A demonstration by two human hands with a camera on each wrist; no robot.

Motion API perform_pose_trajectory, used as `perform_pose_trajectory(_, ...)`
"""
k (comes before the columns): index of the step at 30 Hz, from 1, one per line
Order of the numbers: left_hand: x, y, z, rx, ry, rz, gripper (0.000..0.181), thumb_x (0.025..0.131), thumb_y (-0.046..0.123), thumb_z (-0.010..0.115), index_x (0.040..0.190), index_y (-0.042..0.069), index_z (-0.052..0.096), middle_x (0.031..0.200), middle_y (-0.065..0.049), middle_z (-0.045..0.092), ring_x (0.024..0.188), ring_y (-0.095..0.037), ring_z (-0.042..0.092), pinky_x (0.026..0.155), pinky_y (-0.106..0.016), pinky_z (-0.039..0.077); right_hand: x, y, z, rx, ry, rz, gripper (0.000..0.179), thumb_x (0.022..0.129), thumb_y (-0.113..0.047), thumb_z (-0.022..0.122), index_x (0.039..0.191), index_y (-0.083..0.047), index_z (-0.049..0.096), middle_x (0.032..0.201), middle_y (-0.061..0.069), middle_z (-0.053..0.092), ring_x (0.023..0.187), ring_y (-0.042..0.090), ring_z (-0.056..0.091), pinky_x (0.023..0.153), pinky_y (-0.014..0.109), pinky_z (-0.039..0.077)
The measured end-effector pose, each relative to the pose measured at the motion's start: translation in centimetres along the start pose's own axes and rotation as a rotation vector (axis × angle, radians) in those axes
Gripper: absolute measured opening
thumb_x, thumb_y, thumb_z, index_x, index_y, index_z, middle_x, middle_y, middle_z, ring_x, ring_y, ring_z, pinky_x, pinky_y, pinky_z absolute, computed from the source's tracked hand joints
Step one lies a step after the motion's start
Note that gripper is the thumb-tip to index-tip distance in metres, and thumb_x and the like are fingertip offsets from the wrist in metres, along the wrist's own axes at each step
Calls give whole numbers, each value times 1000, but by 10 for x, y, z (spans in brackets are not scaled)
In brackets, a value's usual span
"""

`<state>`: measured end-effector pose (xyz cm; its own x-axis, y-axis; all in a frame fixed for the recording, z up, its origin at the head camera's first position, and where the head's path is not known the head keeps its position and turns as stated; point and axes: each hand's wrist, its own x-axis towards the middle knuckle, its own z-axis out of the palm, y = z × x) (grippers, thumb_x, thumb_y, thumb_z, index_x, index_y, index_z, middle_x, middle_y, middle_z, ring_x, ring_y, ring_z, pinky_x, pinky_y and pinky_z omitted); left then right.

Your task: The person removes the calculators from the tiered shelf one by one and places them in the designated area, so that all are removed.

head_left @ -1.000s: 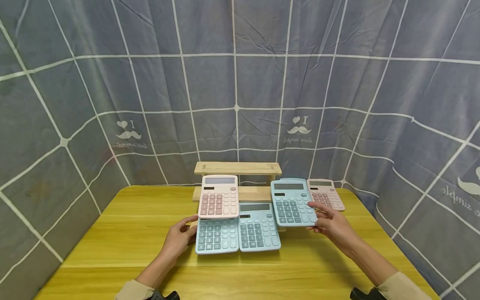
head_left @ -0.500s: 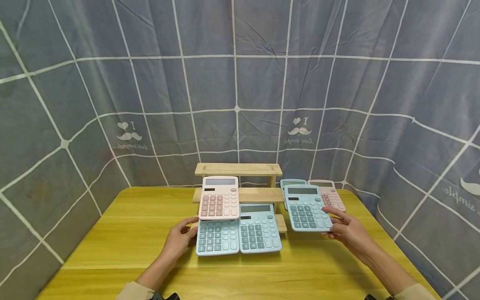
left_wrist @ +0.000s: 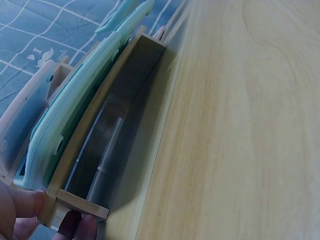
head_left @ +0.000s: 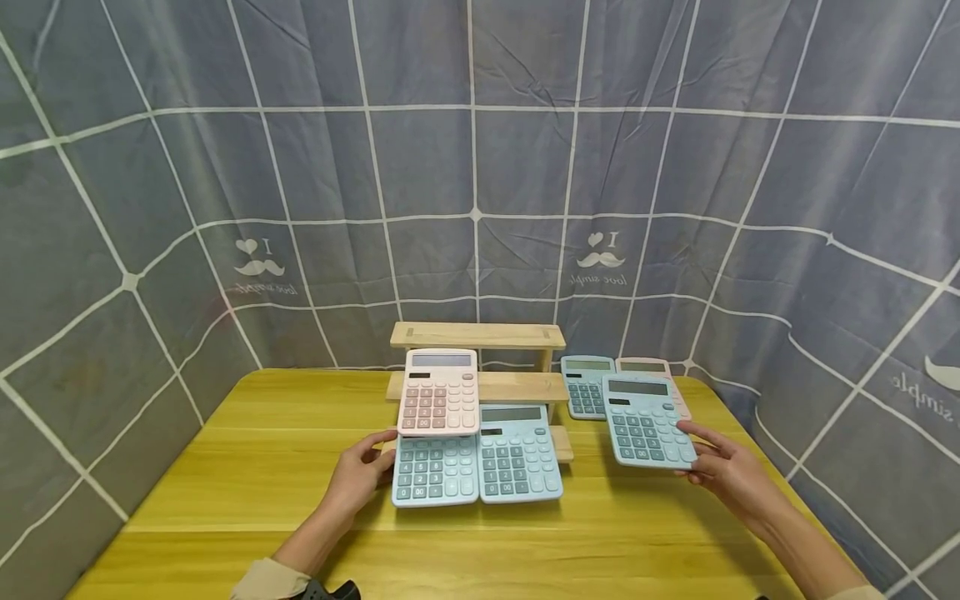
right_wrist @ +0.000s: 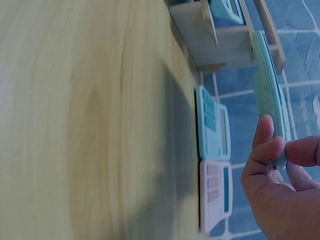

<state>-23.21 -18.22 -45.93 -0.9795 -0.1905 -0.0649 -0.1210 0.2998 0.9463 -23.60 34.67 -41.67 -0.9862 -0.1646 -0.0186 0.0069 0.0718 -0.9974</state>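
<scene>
My right hand [head_left: 735, 479] pinches a light-blue calculator [head_left: 647, 425] by its lower right corner and holds it above the table. In the right wrist view, thumb and fingers lie on opposite faces of this calculator [right_wrist: 271, 92]. My left hand [head_left: 356, 471] grips the left end of a tiered wooden stand [head_left: 477, 336]; the left wrist view has the thumb near its lowest shelf and fingertips under the edge. On that stand lean a pink calculator [head_left: 439, 393], a blue calculator [head_left: 435, 482] partly hidden below it, and another blue calculator [head_left: 519, 454] to the right.
At the table's back right lie a blue calculator [head_left: 585, 390] and a pink calculator [right_wrist: 214, 192], the pink one mostly hidden in the head view by the held calculator. A grey checked curtain [head_left: 480, 167] hangs around the yellow wooden table [head_left: 262, 450].
My right hand has carried the blue calculator rightward, away from the stand. The blue calculator at the back right has come into sight. My left hand stays on the stand.
</scene>
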Motion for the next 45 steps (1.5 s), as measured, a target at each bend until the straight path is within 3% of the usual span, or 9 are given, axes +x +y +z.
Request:
perform_pose_trajectory(6,0,1,1,-10,-2,0,36,101,8,59,137,8,62,104,-14,56,92,-24,56,74,-28,56,-3,14,-18,6,30,-6,57,93,10,51,143,-15,49,108,0,68,84,20,68,68,22,54)
perform_pose_trajectory(11,-1,1,1,-17,-8,-5,36,100,7,59,137,7,62,102,-15,58,89,-24,59,74,-29,57,-4,21,-31,6,85,57,55,93,8,53,134,-28,56,105,-3,68,83,19,68,68,23,54)
perform_pose_trajectory(27,0,2,0,-3,-7,-1,37,101,9,57,139,8,60,104,-14,59,91,-22,60,76,-29,57,-5,41,-60,-55,114,131,56,93,7,53,110,-44,68,99,1,67,77,17,69,64,23,54)
perform_pose_trajectory(32,0,1,-1,17,-8,-2,37,102,11,58,138,9,61,108,-14,57,97,-25,54,77,-30,54,-5,46,-67,-43,102,161,56,91,9,52,107,-42,68,98,5,68,75,17,69,62,23,54)
perform_pose_trajectory(38,0,0,-1,-5,-10,-8,37,101,8,58,138,8,61,102,-14,58,89,-23,58,73,-28,55,-3,53,-77,-21,70,194,55,94,8,50,104,-43,68,97,4,68,77,18,69,63,24,55)
perform_pose_trajectory(45,2,0,0,-18,-5,-1,37,101,8,58,137,7,61,100,-14,59,89,-23,59,72,-28,57,0,51,-81,-14,74,259,50,90,5,56,116,-35,68,100,3,68,78,17,70,60,26,55)
